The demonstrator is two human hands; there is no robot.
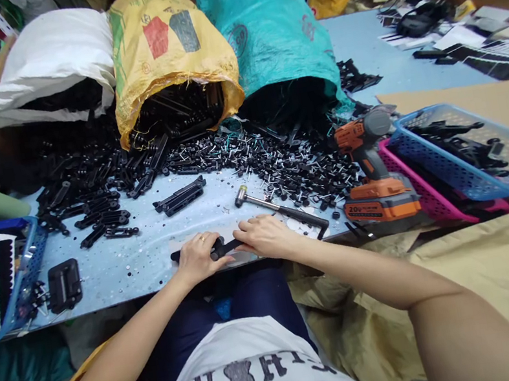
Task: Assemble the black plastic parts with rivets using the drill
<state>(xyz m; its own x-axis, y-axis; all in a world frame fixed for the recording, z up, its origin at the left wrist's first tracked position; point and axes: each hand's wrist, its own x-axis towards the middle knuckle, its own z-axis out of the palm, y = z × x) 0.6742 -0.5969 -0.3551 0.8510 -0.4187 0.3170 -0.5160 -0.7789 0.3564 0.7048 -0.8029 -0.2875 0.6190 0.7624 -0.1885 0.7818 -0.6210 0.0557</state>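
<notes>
At the front edge of the blue table, my left hand (201, 255) is closed over a long black plastic part (219, 248). My right hand (262, 236) pinches the right end of the same part. The part lies low over a pale plate at the edge, and my fingers hide much of it. Just beyond my right hand lies a small hammer (282, 209) with a black grip, its head toward the left. Farther back, a pair of long black plastic parts (181, 197) rests on the table, beside a heap of pins with black heads (300, 169).
White (52, 49), yellow (173, 40) and teal sacks (270, 30) spill black parts along the back. An orange cordless drill (373, 169) stands at the right by a blue basket (485, 156) over a pink one (424, 187). Left are another blue basket (32, 269) and a black case (64, 286).
</notes>
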